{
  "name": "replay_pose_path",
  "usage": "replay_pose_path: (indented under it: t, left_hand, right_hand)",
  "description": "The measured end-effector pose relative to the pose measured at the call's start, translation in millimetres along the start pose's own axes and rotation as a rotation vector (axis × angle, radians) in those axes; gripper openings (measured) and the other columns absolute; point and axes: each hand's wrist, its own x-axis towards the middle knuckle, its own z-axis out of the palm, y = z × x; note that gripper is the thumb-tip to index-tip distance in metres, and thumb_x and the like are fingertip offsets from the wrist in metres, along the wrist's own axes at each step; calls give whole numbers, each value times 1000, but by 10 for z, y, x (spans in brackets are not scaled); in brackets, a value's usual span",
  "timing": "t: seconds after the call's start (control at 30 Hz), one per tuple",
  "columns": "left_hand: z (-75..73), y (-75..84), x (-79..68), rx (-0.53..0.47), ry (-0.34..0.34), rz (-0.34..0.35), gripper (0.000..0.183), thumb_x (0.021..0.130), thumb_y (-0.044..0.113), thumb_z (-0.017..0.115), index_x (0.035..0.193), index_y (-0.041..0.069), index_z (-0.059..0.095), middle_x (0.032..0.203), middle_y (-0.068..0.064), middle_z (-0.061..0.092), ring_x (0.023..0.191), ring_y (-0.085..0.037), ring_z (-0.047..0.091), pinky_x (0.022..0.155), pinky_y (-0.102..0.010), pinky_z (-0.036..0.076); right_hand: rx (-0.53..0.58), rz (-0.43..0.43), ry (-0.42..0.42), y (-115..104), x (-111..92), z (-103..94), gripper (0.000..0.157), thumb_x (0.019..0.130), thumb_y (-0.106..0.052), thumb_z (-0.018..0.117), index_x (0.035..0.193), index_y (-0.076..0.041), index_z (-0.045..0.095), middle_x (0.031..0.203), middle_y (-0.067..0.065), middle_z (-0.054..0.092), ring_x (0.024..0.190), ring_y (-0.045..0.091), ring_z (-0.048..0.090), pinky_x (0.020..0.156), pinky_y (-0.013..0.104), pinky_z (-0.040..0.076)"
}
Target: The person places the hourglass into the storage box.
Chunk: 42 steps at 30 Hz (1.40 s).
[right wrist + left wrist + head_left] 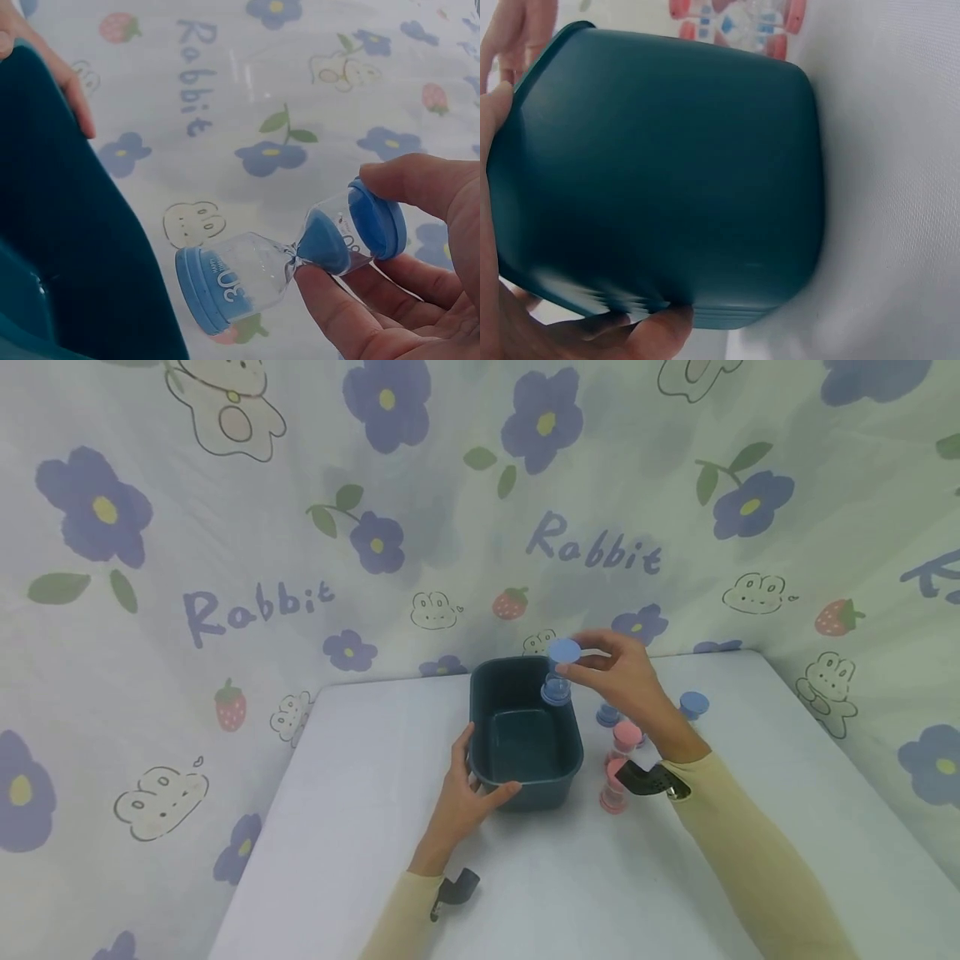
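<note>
Cream-yellow fabric sleeves [750,843] lie nearest, a small black wrist camera [459,887] at each cuff. Beyond the left one, the left hand [461,797] grips a deep dark-teal plastic bin [532,795] at its near left corner, thumb on the near rim; the bin looks light and fairly stiff, so that hold should steady it. Just right of the bin stand clear pink-capped hourglasses [614,789]. Farther, the right hand [615,672] pinches a clear blue-capped hourglass with blue sand [270,262], tilted, by the bin's far right rim; whether it hangs inside that rim I cannot tell. It is probably light and rigid, its bulbs slick, its narrow waist the fragile part; the thick cap, where the thumb sits, seems the best hold, with no squeezing at the waist. To the right are more blue-capped hourglasses [693,703], and behind hangs a white flower-and-rabbit fabric backdrop [450,510]
</note>
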Motion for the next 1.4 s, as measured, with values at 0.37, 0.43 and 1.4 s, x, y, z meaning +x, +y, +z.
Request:
replay_pose_path:
  t: [0.37, 0.43, 1.4]
  left_hand:
    - [0, -17, 0, -4, -5, -11, 108, 83, 44, 85, 161, 46, 11, 175, 2, 15, 159, -44, 23, 119, -65, 36]
    - [-1, -22, 0, -3, -4, -11, 108, 83, 44, 85, 161, 45, 11, 175, 2, 15, 159, -44, 24, 119, -65, 36]
    - [-20, -21, -24, -1, -11, -9, 106, 84, 45, 84, 161, 47, 11, 175, 4, 15, 159, -43, 24, 119, -64, 37]
  right_hand:
    - [52, -48, -40, 39, 240, 254, 51, 90, -23, 81, 135, -8, 62, 136, 14, 63, 122, 35, 70, 111, 52, 53]
    - [67, -51, -51, 50, 278, 292, 52, 90, -23, 81, 137, -9, 62, 136, 13, 63, 122, 34, 70, 111, 52, 54]
    - [-68, 82, -159, 256, 771, 776, 55, 86, -28, 83, 132, -4, 64, 136, 18, 64, 129, 36, 60, 109, 54, 54]
